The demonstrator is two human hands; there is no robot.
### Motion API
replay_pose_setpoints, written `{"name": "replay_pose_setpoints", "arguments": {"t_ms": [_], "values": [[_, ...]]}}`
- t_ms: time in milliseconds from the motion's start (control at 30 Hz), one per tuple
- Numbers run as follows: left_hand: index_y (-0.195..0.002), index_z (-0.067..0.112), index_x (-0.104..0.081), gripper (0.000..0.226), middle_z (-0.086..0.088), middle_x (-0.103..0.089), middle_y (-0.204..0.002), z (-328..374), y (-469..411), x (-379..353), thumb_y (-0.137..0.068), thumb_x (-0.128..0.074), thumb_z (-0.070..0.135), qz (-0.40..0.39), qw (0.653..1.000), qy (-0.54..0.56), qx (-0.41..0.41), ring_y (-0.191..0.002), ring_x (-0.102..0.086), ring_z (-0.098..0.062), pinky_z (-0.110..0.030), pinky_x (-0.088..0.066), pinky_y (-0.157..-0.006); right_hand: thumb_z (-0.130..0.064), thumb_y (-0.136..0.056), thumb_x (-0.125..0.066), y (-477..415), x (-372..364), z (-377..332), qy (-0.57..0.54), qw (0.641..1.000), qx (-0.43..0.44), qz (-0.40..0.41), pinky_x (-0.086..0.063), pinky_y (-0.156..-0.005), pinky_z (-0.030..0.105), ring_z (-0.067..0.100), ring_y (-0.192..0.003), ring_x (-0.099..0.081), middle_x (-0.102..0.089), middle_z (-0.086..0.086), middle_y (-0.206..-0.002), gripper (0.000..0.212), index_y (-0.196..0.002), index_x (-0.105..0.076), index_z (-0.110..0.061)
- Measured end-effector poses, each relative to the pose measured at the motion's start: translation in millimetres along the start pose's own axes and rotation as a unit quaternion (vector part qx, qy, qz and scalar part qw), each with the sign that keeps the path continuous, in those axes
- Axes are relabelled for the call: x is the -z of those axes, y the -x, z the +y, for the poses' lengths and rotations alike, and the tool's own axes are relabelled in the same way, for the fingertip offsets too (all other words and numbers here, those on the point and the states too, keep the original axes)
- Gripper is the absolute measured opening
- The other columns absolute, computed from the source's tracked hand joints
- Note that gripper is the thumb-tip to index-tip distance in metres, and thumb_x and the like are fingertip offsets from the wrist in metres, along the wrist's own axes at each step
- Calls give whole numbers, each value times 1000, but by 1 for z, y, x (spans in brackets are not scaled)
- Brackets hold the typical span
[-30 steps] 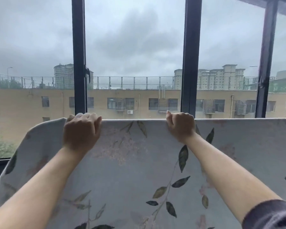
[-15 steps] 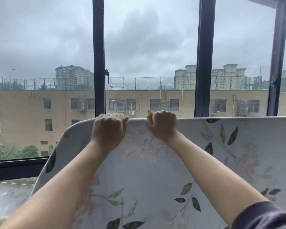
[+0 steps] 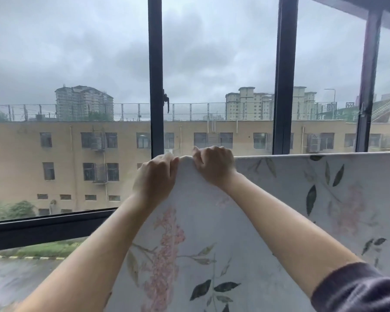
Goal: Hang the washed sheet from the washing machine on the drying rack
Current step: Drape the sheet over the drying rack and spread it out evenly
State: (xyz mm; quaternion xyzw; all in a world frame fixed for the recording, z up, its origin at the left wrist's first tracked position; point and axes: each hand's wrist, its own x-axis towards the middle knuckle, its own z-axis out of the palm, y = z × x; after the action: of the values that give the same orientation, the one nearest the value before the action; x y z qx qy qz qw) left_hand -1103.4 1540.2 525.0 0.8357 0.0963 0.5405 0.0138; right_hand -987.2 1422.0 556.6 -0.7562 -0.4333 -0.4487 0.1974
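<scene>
Both hands, left hand point(image 3: 154, 176) and right hand point(image 3: 214, 166), grip the draped sheet point(image 3: 212, 221) at its top fold, apparently nearly hung, final straightening left.

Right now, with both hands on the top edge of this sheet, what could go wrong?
The left hand and right hand grip the floral sheet close together at its top corner, so pulling there might bunch the fabric or drag it sideways. Whatever supports the top edge is hidden, so the corner could slip down once released.
</scene>
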Motion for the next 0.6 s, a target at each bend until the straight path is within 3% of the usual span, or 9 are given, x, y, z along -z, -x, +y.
{"name": "replay_pose_setpoints", "arguments": {"t_ms": [100,267,367,433,500,600], "values": [[-83,14,-48,33,-15,-63,-88,-8,11,10,-102,-30,33,-12,997,56,51,-78,-55,-34,-33,-31,-64,-35,-101,-28,-5,-2,-38,-5,1000,5,-8,-40,-72,32,34,-86,-65,-70,17,-90,51,-90,-71,-9],[-105,9,-60,44,-11,-62,-93,-34,49,27,-103,-25,35,-79,977,142,140,-81,-50,-22,-32,-30,-62,-35,-102,-27,-5,-5,-56,24,999,45,19,-33,-65,32,31,-80,-65,-70,12,-84,51,-87,-69,-11],[-75,22,-57,49,-1,-59,-73,-52,86,34,-101,-23,46,-162,960,179,144,-76,-50,-23,-24,-35,-59,-35,-101,-29,-3,-7,-60,38,996,77,23,-35,-63,31,29,-73,-63,-69,8,-77,49,-82,-69,-13],[-79,22,-63,53,-5,-66,-86,-68,107,30,-101,-22,48,-210,940,181,199,-89,-56,-27,-26,-36,-67,-31,-98,-37,0,-10,-66,21,995,88,47,-39,-60,31,28,-64,-62,-67,6,-68,44,-73,-68,-12],[-109,14,-69,66,-15,-65,-114,-90,125,21,-99,-17,54,-247,901,188,305,-110,-55,-30,-28,-35,-79,-29,-93,-39,3,-16,-73,18,993,93,72,-42,-61,31,26,-54,-59,-63,3,-57,45,-61,-65,-14],[-106,9,-70,79,-20,-64,-117,-115,152,17,-96,-13,62,-303,839,198,406,-112,-57,-32,-35,-42,-94,-31,-89,-34,9,-25,-86,51,989,118,73,-41,-63,30,22,-50,-54,-59,-1,-53,49,-53,-63,-15]]}}
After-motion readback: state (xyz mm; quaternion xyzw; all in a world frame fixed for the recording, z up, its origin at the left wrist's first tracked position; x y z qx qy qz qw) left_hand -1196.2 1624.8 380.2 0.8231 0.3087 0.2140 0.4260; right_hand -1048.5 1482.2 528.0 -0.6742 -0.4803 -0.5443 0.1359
